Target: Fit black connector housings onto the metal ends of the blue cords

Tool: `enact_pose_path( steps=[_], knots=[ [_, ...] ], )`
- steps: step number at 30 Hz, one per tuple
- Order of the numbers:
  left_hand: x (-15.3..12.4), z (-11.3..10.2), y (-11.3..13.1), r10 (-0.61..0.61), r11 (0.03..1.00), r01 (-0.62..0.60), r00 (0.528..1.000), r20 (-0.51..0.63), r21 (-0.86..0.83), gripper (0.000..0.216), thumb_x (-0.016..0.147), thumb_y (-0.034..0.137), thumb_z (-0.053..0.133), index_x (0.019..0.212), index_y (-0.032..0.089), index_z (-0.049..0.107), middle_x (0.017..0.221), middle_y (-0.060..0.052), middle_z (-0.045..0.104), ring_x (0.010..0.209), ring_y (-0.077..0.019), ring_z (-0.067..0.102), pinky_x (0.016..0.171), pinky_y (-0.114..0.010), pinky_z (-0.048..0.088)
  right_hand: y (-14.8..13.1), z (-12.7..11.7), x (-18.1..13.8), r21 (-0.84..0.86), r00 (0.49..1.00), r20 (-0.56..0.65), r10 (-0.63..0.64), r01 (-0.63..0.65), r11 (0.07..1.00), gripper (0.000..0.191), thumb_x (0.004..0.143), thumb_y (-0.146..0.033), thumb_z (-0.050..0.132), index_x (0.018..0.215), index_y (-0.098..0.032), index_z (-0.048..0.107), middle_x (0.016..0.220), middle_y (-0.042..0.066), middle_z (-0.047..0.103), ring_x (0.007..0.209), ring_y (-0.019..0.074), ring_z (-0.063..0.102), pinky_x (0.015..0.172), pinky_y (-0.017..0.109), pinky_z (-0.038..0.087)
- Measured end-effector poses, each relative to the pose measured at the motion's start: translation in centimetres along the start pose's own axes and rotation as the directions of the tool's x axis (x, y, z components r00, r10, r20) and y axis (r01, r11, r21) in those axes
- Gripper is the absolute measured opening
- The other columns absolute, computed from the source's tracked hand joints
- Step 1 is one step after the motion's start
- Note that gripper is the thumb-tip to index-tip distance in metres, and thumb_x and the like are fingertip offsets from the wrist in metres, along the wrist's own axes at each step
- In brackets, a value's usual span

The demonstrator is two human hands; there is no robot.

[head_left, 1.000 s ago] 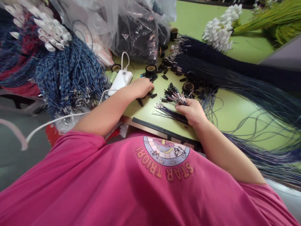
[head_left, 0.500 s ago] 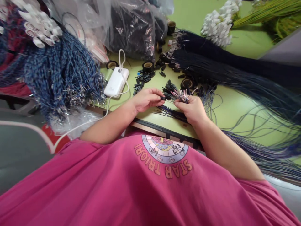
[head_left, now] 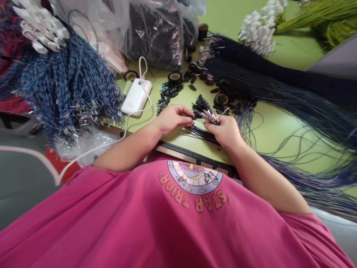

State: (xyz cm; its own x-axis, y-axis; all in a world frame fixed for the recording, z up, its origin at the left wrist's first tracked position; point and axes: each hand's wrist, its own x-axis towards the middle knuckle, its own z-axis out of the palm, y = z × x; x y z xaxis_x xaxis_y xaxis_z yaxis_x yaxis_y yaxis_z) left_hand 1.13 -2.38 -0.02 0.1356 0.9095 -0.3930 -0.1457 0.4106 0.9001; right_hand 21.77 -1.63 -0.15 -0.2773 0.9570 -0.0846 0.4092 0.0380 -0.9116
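Note:
My right hand (head_left: 224,130) is closed around a bundle of thin dark wires, whose bare metal terminals (head_left: 210,116) fan out past the thumb. Just left of it, my left hand (head_left: 176,120) is closed in a pinch. A small black connector housing (head_left: 192,118) shows at its fingertips, mostly hidden by them. Behind the terminals lies a cluster of black connector housings (head_left: 201,104). Dark wires (head_left: 202,133) run along the table below both hands. More loose black housings (head_left: 171,90) are scattered beyond my left hand.
A white power bank (head_left: 136,96) with a cable lies left of the hands. Tape rolls (head_left: 174,77) stand among the housings. Blue twisted wires (head_left: 69,82) hang at the left edge. Long dark wires (head_left: 279,78) cover the right side. Behind is a plastic bag (head_left: 154,33).
The terminals in my right hand have tilted and moved slightly left. My left fingers now cover more of the black housing. The view has shifted a little.

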Motion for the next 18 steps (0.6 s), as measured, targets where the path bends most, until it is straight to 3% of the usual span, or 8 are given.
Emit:
enact_pose_path(
  steps=[8,12,16,18],
  knots=[
    [0.2,0.6,-1.0,0.042,0.982,-0.048,0.998,0.035,0.185,0.019,0.064,0.005,0.077,0.080,0.011,0.069,0.069,-0.002,0.073,0.065,-0.0119,0.070,0.073,-0.028,0.056,0.5,0.5,0.0,-0.086,0.996,0.092,-0.014,0.022,0.996,0.020,0.075,-0.031,0.062,0.078,-0.013,0.071,0.066,-0.001,0.059,0.065,0.0118,0.049,0.063,0.026,0.038],
    [-0.3,0.3,-0.9,0.049,0.950,-0.049,0.999,0.008,0.308,0.018,0.067,0.011,0.077,0.083,0.013,0.071,0.071,-0.003,0.072,0.067,-0.0140,0.069,0.074,-0.031,0.056,0.8,0.2,0.5,-0.090,0.991,0.131,0.010,0.002,0.996,0.025,0.077,-0.038,0.064,0.072,-0.014,0.069,0.063,-0.001,0.057,0.061,0.0111,0.047,0.060,0.026,0.037],
    [-1.9,-0.7,-0.7,0.126,0.767,-0.148,0.989,0.080,0.625,0.015,0.065,0.018,0.079,0.080,0.016,0.074,0.079,-0.004,0.074,0.071,-0.0142,0.067,0.077,-0.031,0.053,1.3,0.0,1.5,-0.040,0.989,0.131,0.064,-0.059,0.997,0.025,0.078,-0.037,0.063,0.083,-0.014,0.072,0.061,0.000,0.058,0.057,0.0127,0.051,0.059,0.028,0.040],
    [-2.5,-1.0,-1.1,0.124,0.672,-0.181,0.984,0.131,0.719,0.012,0.067,0.021,0.077,0.079,0.018,0.074,0.081,-0.005,0.074,0.072,-0.0144,0.066,0.076,-0.031,0.051,1.3,0.4,1.8,-0.156,0.992,0.125,0.022,-0.002,0.988,0.021,0.076,-0.029,0.063,0.086,-0.015,0.074,0.067,0.003,0.063,0.064,0.0154,0.056,0.065,0.030,0.042]
  ],
)
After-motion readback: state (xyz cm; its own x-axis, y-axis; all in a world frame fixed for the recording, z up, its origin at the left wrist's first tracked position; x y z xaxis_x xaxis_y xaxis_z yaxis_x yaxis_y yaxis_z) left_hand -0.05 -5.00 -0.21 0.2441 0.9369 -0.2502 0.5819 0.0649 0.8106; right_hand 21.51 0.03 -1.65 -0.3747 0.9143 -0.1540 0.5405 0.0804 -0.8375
